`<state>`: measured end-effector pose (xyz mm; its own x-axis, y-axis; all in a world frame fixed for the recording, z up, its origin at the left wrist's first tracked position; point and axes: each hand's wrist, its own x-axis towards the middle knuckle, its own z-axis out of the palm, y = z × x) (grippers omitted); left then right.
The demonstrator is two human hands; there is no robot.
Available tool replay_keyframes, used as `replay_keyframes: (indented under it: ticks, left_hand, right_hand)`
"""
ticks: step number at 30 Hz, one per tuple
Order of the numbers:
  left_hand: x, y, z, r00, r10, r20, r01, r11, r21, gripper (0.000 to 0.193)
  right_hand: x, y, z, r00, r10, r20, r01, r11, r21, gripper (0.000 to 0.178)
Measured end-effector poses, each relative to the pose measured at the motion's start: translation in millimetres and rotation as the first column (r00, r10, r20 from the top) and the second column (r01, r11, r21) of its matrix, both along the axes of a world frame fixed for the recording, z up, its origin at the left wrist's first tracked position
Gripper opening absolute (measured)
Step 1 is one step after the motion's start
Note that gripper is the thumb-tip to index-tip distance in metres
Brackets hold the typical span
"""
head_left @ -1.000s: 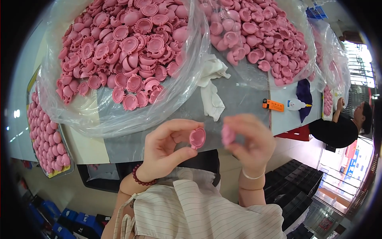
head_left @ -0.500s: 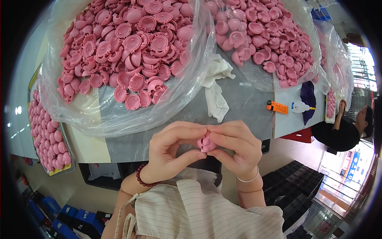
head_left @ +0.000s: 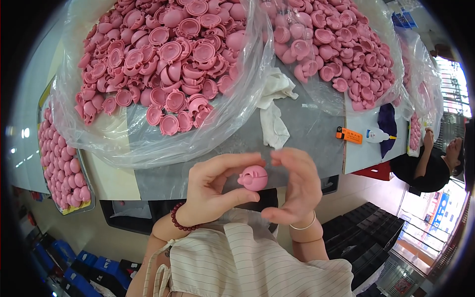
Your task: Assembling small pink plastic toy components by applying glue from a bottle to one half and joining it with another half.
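Note:
Between the thumb and fingers of my left hand sits a small round pink plastic shell, with a seam around it and small lugs on its left side. My right hand is just to the right of it, open, thumb and fingers apart and holding nothing. Beyond my hands, a clear plastic bag lies opened around a heap of pink half shells. On the left, a tray carries rows of rounded pink pieces.
A second bag of pink parts lies at the back right. Nearby are a crumpled white cloth, an orange lighter, a small white bottle and a purple cloth. A person in black sits farther right.
My right hand has let go of the pink shell and moved right, its fingers spreading. The shell stays in my left hand, more of it showing now. The whole view has shifted slightly.

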<state>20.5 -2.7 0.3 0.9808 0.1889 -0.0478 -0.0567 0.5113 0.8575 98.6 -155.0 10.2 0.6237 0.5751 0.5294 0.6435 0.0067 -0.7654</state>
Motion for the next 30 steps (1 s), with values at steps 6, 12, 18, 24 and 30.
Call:
replay_keyframes:
  ticks: [6, 12, 18, 24, 30]
  left_hand:
    - [-2.9, 3.5, -12.5, 0.987, 0.002, 0.160, -0.043, 0.966, 0.254, 0.041]
    - [-2.5, 3.9, -8.2, 0.984, 0.031, 0.177, -0.090, 0.937, 0.336, 0.036]
    - [-1.7, 4.6, -9.4, 0.971, 0.037, 0.236, -0.130, 0.911, 0.391, 0.033]
    - [-4.8, 7.0, -14.9, 0.964, 0.025, 0.264, -0.138, 0.898, 0.418, 0.037]
    - [-4.0, 4.8, -11.9, 0.961, 0.001, 0.277, -0.126, 0.892, 0.433, 0.036]
  right_hand:
    - [-9.6, 14.9, 0.3, 0.864, 0.102, -0.494, -0.133, 0.991, -0.029, 0.081]
    - [-9.8, 16.7, -4.9, 0.912, 0.128, -0.390, -0.155, 0.987, -0.040, 0.070]
    - [-9.4, 18.3, -4.8, 0.930, 0.149, -0.337, -0.160, 0.987, -0.006, 0.068]
    - [-9.4, 20.0, -7.2, 0.938, 0.166, -0.304, -0.174, 0.985, 0.002, 0.067]
    - [-10.8, 16.2, -4.8, 0.933, 0.163, -0.321, -0.166, 0.986, 0.018, 0.067]
